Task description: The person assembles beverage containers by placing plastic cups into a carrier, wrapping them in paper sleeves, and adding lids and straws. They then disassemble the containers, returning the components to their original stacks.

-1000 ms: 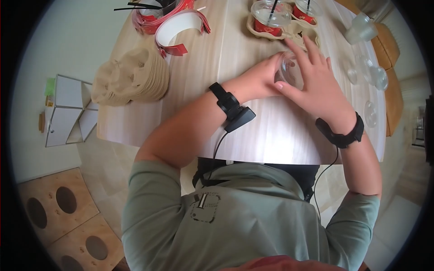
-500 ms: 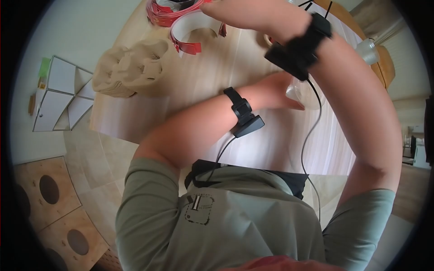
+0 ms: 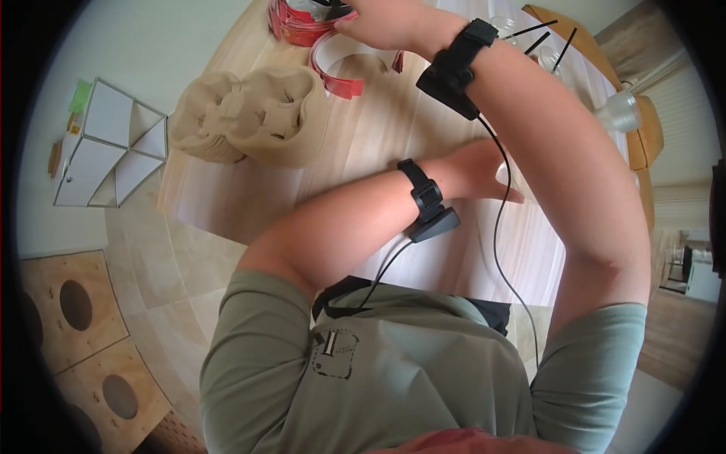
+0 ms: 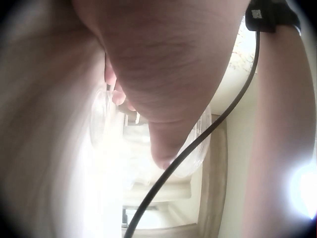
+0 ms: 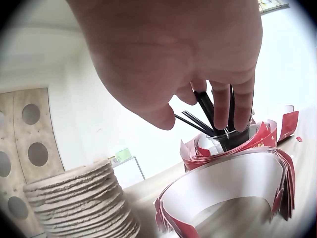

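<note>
Slanted black straws (image 5: 197,123) in a clear container (image 5: 217,141); transparent cup (image 4: 194,161), seemingly upright, within the left fingers (image 4: 118,95).

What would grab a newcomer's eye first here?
Probably the bare right hand, poised at a bunch of thin black straws ringed by red-and-white paper sleeves. Lower in the head view, the left hand holds a clear plastic cup. Next comes the thick stack of tan, moulded cup carriers at the left of the pale wooden table.
</note>
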